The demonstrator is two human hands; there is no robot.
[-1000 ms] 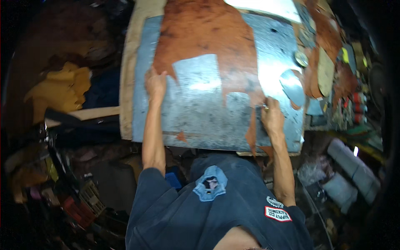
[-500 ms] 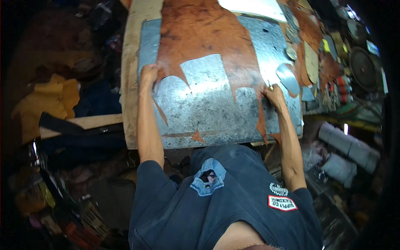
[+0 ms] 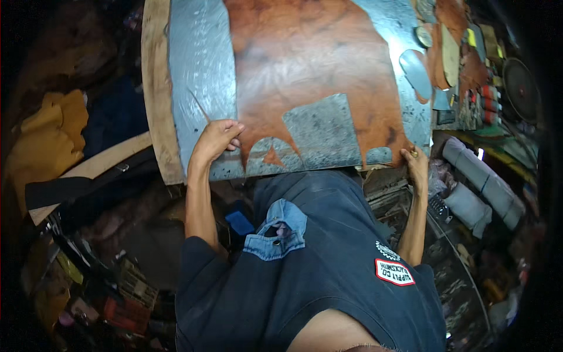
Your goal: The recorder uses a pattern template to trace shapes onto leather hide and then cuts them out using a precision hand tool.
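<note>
A large brown leather hide (image 3: 305, 53) with shapes cut out of its near end lies across a grey metal-topped table (image 3: 202, 53). My left hand (image 3: 218, 142) is closed at the hide's near left edge, its fingers curled in a pinch. From beside that hand a thin leather sliver (image 3: 199, 107) points away over the metal. At the near right corner, my right hand (image 3: 415, 164) pinches the hide between thumb and fingers; a ring shows on it. A small triangular leather scrap (image 3: 272, 157) sits inside the left cut-out, near the table's front edge.
A wooden board (image 3: 158, 94) borders the table's left side. On the right lie an oval grey piece (image 3: 415, 73), a round tin (image 3: 423, 36) and leather offcuts (image 3: 451, 23). Yellow leather (image 3: 56, 138) hangs at far left; grey rolls (image 3: 484, 182) lie at lower right.
The hide has come nearer to me, its cut end now close to the table's front edge. Both hands have moved nearer too, and the sliver by my left hand now points away from me.
</note>
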